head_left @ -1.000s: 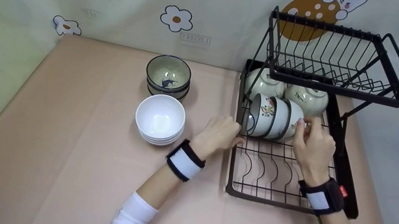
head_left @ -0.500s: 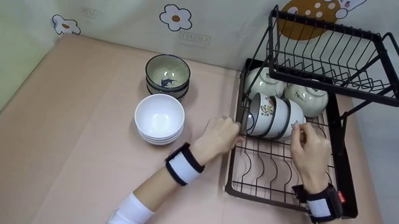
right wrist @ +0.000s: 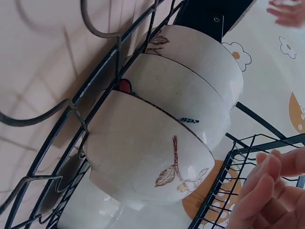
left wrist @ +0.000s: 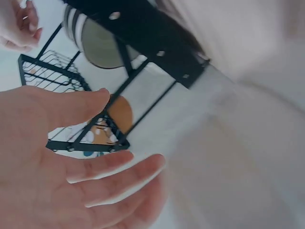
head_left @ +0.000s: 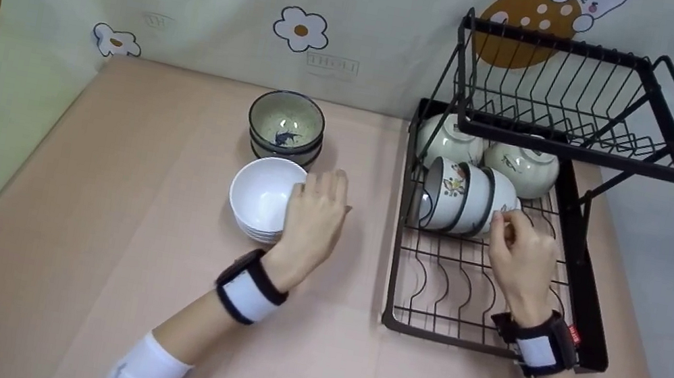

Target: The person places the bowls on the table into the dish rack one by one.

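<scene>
My left hand (head_left: 313,216) is at the right side of a stack of white bowls (head_left: 261,190), covering part of it. Its fingers look nearly straight in the left wrist view, where the palm (left wrist: 38,167) holds nothing. My right hand (head_left: 525,261) hovers over the lower tier of a black dish rack (head_left: 455,340), near three flower-patterned bowls (head_left: 473,201) standing on edge in a row. In the right wrist view the loosely curled fingers (right wrist: 259,186) are apart from the nearest bowl (right wrist: 143,143) and grasp nothing.
Two upturned bowls (head_left: 523,171) sit behind the row. The upper rack tier (head_left: 563,148) overhangs the back of the lower one. Grey-green bowls (head_left: 287,118) are stacked behind the white ones on the pink table (head_left: 100,211).
My left hand has left the rack's left edge and moved left to the white bowls, its fingers straightening. My right hand has drawn back slightly from the row's right end.
</scene>
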Motion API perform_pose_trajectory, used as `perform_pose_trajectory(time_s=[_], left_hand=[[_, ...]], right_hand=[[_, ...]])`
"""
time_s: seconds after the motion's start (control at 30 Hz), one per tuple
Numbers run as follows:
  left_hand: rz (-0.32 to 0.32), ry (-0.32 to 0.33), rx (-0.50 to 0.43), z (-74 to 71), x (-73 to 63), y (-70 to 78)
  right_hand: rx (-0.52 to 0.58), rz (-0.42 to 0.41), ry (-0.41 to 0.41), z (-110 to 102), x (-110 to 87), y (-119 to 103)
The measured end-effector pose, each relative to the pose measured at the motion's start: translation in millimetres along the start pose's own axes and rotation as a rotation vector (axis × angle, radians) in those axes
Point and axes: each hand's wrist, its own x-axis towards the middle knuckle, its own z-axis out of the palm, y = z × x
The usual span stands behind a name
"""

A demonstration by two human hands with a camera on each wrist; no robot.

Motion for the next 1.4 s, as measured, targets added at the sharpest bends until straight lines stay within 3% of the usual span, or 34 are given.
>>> perform_pose_trajectory(time_s=[0.23, 0.4, 0.57, 1.03, 1.13, 1.23, 1.4], left_hand=[[-0.097, -0.031, 0.057, 8.9, -18.2, -13.7], [-0.101, -0.132, 0.022, 6.5, -23.6, -16.4], [-0.11, -0.229, -0.025, -0.3, -20.9, -16.8], [-0.141, -0.214, -0.068, -16.7, -13.9, -16.7], [-0.152, -0.183, -0.05, -22.2, -13.4, -13.3], [-0.142, -0.111, -0.02, -28.8, -13.0, -8.3], [-0.053, 0.061, 0.017, -36.3, -11.1, 1.0]], right_hand=[[-0.001, -0.002, -0.019, 1.4, 0.5, 0.8], [-0.003, 0.002, -0.032, 2.0, 0.4, 0.7], [-0.018, 0.013, -0.048, 2.3, 0.0, 0.2], [-0.011, 0.015, -0.073, 1.6, 0.0, 1.5], [-0.014, 0.016, -0.073, 1.7, -0.3, 2.0], [-0.019, 0.016, -0.071, 2.1, -0.4, 2.4], [-0.021, 0.015, -0.069, 2.7, -0.8, 2.0]])
